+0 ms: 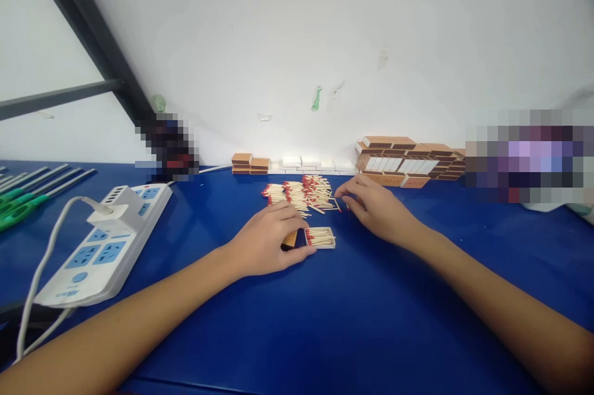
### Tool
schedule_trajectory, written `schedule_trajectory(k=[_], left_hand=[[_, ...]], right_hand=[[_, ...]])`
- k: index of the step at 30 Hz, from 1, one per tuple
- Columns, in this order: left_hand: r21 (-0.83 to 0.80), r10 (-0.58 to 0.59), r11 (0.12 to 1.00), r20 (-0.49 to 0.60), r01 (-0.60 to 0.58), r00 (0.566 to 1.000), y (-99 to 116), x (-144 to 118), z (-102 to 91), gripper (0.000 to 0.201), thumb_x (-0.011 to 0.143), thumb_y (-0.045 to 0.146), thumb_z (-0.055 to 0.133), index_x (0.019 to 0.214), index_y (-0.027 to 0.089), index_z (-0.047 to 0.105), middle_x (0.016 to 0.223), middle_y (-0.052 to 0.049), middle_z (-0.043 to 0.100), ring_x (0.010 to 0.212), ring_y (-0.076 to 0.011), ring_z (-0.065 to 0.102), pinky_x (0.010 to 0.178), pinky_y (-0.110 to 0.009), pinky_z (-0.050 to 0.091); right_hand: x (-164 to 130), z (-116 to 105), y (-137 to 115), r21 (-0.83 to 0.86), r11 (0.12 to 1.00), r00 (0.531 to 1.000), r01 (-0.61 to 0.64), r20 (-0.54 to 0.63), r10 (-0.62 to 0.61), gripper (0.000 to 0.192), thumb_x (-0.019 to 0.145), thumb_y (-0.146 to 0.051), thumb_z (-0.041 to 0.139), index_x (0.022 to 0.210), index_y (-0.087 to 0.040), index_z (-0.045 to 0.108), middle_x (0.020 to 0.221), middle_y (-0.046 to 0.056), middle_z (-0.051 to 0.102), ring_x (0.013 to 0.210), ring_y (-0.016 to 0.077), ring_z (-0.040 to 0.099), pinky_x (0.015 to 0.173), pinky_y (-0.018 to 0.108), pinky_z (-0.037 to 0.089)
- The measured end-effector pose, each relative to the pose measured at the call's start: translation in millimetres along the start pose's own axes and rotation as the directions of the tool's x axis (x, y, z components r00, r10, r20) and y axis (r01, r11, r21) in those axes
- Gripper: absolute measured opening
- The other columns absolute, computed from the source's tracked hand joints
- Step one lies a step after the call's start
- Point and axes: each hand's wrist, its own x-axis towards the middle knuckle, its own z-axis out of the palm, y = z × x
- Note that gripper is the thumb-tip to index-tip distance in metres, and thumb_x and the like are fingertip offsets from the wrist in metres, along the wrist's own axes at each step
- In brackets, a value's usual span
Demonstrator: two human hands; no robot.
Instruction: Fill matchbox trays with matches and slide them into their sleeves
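Frame centre: my left hand (266,240) clamps the box (290,239) with its tray (321,237) out, right hand (374,206) pinches at the matches (304,192); a nudge risks spilling the tray.

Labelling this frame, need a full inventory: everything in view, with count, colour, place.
loose matches: a pile, too many to count, pale sticks with red heads, centre of table
open match tray: 1, white, partly filled with matches, in front of the pile
matchbox sleeve: 1, tan, under the left hand
stacked matchboxes: many, tan and white, at the wall on the right
small matchbox stack: a few, tan, at the wall in the centre
white trays: several, white, along the wall
power strip: 1, white with blue sockets, left
tools: several, green handles, far left
table: 1, blue
left hand: 1, resting on the sleeve beside the tray
right hand: 1, fingertips at the pile's right edge; whether its grip holds a match cannot be told
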Motion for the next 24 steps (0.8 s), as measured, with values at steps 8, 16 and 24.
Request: schedule_trajectory(k=[8, 16, 24], left_hand=[[-0.001, -0.005, 1.000, 0.010, 0.005, 1.000, 1, 1, -1.5, 0.032, 0.096, 0.045, 0.071, 0.111, 0.017, 0.073, 0.103, -0.008, 0.075, 0.102, -0.0256, 0.067, 0.096, -0.043, 0.055], [-0.004, 0.006, 1.000, 0.009, -0.006, 1.000, 2, 0, -2.4, 0.030, 0.097, 0.045, 0.070, 0.109, 0.018, 0.073, 0.103, -0.008, 0.075, 0.101, -0.0261, 0.068, 0.093, -0.043, 0.056], [-0.001, -0.003, 1.000, 0.012, 0.003, 1.000, 2, 1, -3.3, 0.030, 0.096, 0.044, 0.071, 0.109, 0.017, 0.073, 0.103, -0.008, 0.075, 0.101, -0.0259, 0.067, 0.094, -0.043, 0.055]], right_hand=[[1, -4, 5, -0.048, 0.999, 0.999, 0.021, 0.028, -0.020, 0.026, 0.104, -0.025, 0.040, 0.107, -0.021, 0.065, 0.112, 0.012, 0.063, 0.098, 0.0268, 0.066, 0.092, 0.047, 0.054], [1, -15, 28, -0.073, 0.997, 0.998, 0.009, 0.064, -0.004, 0.026, 0.101, -0.023, 0.045, 0.113, -0.023, 0.068, 0.114, 0.012, 0.062, 0.101, 0.0286, 0.065, 0.091, 0.048, 0.054], [4, -5, 16, 0.070, 0.996, 0.983, 0.054, 0.171, -0.065, 0.017, 0.104, -0.028, 0.045, 0.104, -0.023, 0.062, 0.112, 0.009, 0.061, 0.100, 0.0244, 0.064, 0.093, 0.043, 0.053]])
